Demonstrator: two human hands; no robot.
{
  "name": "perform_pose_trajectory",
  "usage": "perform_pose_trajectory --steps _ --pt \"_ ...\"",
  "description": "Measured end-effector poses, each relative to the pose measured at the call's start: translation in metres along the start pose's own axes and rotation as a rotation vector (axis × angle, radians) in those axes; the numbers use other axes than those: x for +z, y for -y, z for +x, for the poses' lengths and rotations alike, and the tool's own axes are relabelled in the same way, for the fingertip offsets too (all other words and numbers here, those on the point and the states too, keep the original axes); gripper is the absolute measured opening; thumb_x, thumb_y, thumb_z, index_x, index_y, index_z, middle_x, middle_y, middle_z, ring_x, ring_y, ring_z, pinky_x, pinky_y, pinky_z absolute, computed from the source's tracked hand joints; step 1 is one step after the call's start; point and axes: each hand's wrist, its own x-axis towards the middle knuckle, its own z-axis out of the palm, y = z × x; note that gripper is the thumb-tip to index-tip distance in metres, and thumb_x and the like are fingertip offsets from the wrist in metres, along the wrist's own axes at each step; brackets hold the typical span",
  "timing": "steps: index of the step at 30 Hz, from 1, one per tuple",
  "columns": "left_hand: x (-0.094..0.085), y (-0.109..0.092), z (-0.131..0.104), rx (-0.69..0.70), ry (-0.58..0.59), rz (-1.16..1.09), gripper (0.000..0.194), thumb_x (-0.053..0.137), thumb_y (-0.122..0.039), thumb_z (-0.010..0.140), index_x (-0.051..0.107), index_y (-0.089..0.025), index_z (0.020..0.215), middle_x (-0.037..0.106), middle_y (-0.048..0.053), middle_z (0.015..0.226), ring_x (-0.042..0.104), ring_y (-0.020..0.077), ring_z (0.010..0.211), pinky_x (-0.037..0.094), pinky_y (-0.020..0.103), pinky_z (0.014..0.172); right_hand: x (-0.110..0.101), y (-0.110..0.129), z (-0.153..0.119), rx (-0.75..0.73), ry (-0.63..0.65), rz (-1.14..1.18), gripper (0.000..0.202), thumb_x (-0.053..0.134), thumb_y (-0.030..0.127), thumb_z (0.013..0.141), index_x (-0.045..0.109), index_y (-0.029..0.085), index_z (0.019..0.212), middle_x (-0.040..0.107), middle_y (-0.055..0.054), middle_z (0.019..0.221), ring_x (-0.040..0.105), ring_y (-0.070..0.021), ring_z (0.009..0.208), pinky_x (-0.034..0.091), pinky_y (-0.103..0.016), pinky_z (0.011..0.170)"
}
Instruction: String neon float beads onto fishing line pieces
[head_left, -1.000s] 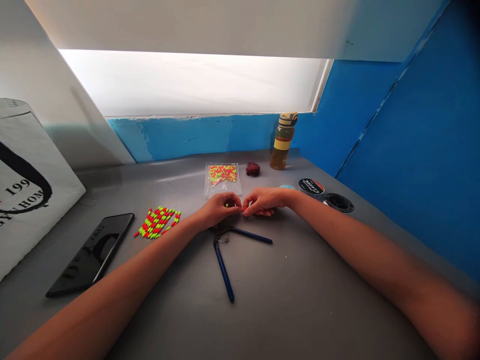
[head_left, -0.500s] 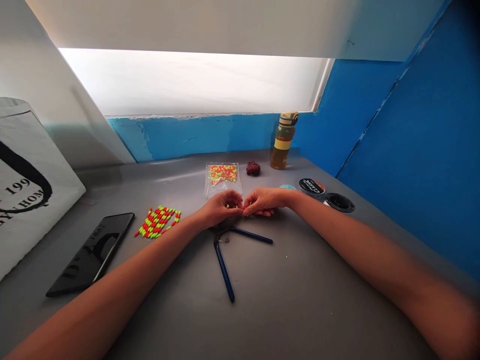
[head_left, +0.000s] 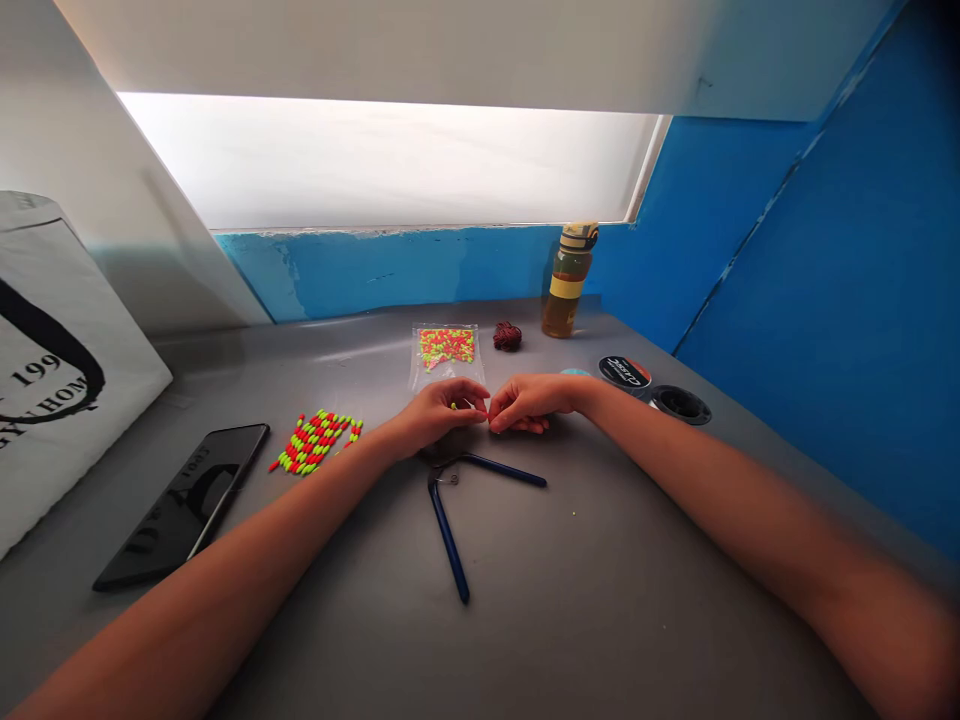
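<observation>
My left hand [head_left: 442, 412] is closed in a pinch above the pliers' jaws, and a small yellow-green bead [head_left: 454, 406] shows between its fingers. Close beside it, my right hand [head_left: 529, 403] has thumb and forefinger pressed together. What the right fingertips hold is too small to make out. Below the hands lie pliers with dark blue handles [head_left: 450, 545], spread apart; their jaws are mostly hidden by the left hand. A piece of red and yellow-green beadwork [head_left: 319, 442] rests near my left forearm. Behind the hands is a clear bag of similar beads [head_left: 448, 348].
A dark phone [head_left: 184, 505] lies at the left, near a white printed bag [head_left: 67, 360]. Dark red cord [head_left: 507, 336] and a bottle [head_left: 565, 285] stand at the back. Line spools [head_left: 625, 373] and a black spool [head_left: 679, 404] are behind my right forearm.
The fingertips of both hands have shifted very slightly, still held close together. The things on the table are where they were.
</observation>
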Motion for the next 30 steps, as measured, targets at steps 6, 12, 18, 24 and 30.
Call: perform_pose_trajectory --steps 6,12,18,24,30 --pt "-0.006 -0.003 -0.001 -0.113 -0.087 -0.108 0.047 0.081 -0.041 0.070 0.072 -0.021 0.112 0.072 0.006 0.099 0.062 0.0186 0.088 0.046 0.031 0.076 -0.001 0.001 -0.001 -0.013 0.035 0.004 0.034 0.076 0.046 0.076 0.071 0.017 0.094 0.057 0.004 0.060 0.052 -0.0086 0.050 0.037 -0.021 0.043" --pt "-0.006 -0.003 -0.001 -0.114 -0.055 -0.068 0.040 0.078 -0.044 0.071 0.076 -0.021 0.105 0.073 0.006 0.098 0.060 0.0165 0.079 0.045 0.029 0.071 0.006 0.001 0.004 -0.136 -0.078 0.228 0.030 0.074 0.044 0.079 0.065 0.016 0.084 0.051 0.005 0.058 0.044 -0.0064 0.046 0.032 -0.020 0.041" --pt "-0.002 -0.008 -0.004 -0.103 -0.022 -0.058 0.034 0.076 -0.044 0.075 0.075 -0.020 0.099 0.071 0.004 0.091 0.059 0.0144 0.076 0.042 0.027 0.069 0.006 -0.002 0.006 -0.154 -0.030 0.282 0.028 0.074 0.041 0.080 0.062 0.015 0.083 0.055 0.003 0.062 0.046 -0.0068 0.047 0.037 -0.020 0.043" --pt "-0.003 -0.004 -0.002 -0.104 -0.079 -0.124 0.031 0.077 -0.043 0.074 0.070 -0.018 0.092 0.066 0.002 0.084 0.055 0.0133 0.072 0.041 0.027 0.068 0.005 -0.003 0.008 -0.144 0.020 0.252 0.027 0.073 0.039 0.081 0.059 0.016 0.078 0.057 0.003 0.063 0.049 -0.0071 0.049 0.038 -0.020 0.045" --pt "-0.009 0.005 0.004 -0.101 -0.205 -0.322 0.030 0.081 -0.038 0.071 0.068 -0.017 0.088 0.062 0.001 0.084 0.053 0.0106 0.067 0.041 0.027 0.069 0.003 -0.002 0.008 -0.134 0.032 0.175 0.029 0.074 0.042 0.081 0.064 0.016 0.087 0.058 0.003 0.065 0.051 -0.0072 0.051 0.039 -0.019 0.046"
